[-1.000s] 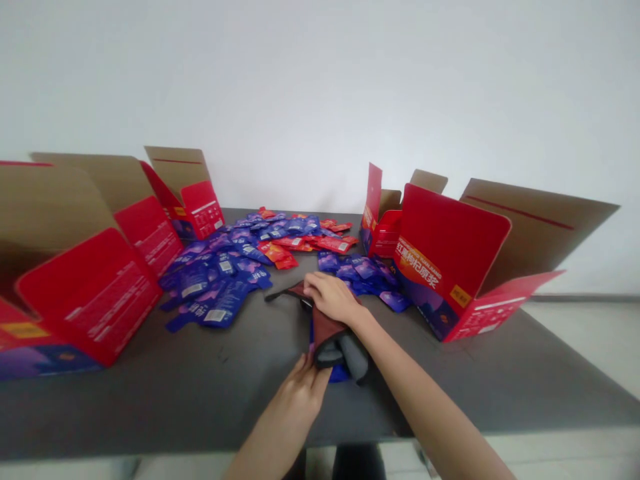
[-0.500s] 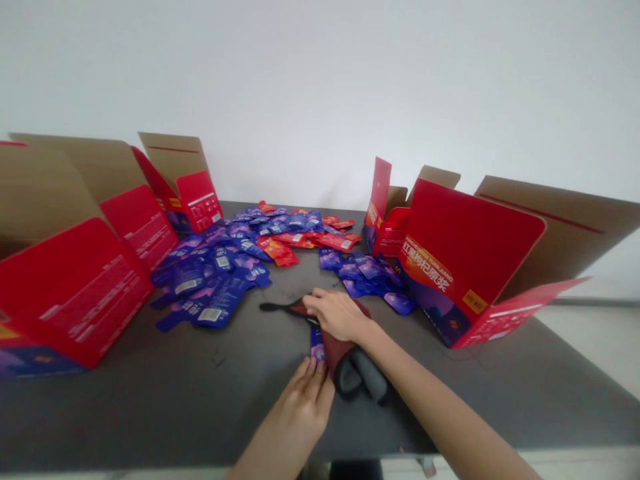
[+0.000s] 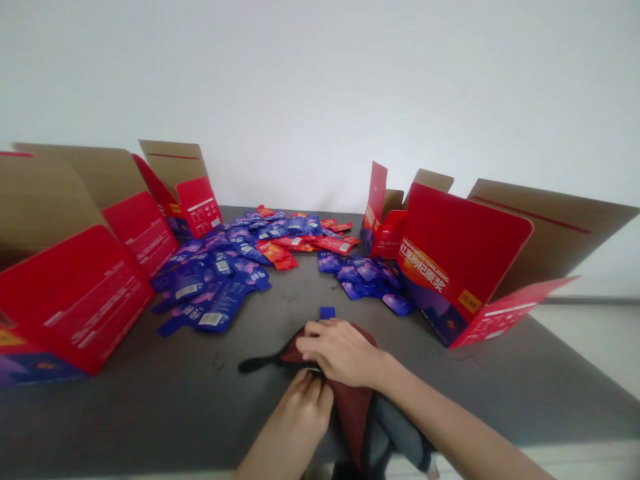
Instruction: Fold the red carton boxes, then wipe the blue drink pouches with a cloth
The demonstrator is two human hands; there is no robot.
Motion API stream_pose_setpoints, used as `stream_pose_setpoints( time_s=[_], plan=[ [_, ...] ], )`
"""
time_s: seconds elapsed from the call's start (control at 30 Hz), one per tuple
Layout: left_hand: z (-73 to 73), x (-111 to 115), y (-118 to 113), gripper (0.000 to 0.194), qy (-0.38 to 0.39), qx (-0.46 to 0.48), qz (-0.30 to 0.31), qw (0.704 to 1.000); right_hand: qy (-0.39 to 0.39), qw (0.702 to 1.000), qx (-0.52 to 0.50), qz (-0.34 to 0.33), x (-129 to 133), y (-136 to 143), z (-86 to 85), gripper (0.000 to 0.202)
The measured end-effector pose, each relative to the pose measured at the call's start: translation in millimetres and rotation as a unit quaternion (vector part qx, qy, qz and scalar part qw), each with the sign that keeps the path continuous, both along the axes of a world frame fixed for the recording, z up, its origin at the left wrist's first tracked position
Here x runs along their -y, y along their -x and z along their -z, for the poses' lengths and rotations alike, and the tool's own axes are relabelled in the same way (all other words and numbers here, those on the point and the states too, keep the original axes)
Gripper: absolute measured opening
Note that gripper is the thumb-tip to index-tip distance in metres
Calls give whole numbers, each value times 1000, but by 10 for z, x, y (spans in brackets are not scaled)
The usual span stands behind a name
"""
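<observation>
A maroon cloth with black edging, a grey underside and a black loop lies bunched near the table's front. My right hand is closed on it, fingers bent over its upper part. From beneath the cloth pokes the blue end of a sachet; the rest of the sachet is covered. My left hand is closed against the cloth's lower left edge, at the sachet's near end, with its fingertips partly hidden.
Blue sachets and red sachets lie heaped at the back and left of the dark table. A smaller blue pile sits right of centre. Open red cartons stand left and right.
My right hand and the cloth have moved nearer to me, spreading over the sachet's middle and baring its far end. My left fingers have curled in closer to the cloth.
</observation>
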State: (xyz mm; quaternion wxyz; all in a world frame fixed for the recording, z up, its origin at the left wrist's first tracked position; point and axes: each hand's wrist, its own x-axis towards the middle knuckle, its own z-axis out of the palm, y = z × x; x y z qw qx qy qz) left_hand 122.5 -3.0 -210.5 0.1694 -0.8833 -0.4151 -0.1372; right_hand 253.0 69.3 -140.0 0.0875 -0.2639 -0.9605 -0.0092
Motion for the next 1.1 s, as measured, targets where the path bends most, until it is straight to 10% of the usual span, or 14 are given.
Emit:
stream_pose_setpoints(
  time_s=[0.33,0.53,0.67,0.9,1.1],
  plan=[
    [-51,-7,59,50,-27,9,3,1000,14,988,10,156,-970,262,113,18],
    [-45,11,32,45,10,6,2,1000,27,992,-96,72,-328,-26,-197,18],
    [1,4,-2,39,28,6,-12,1000,51,998,2,21,29,-121,-63,13],
    [-38,1,55,39,11,18,33,999,19,992,-6,125,-647,65,262,15],
    [-154,5,55,33,93,279,-17,956,-28,967,-122,221,-848,-7,25,18]
  ],
)
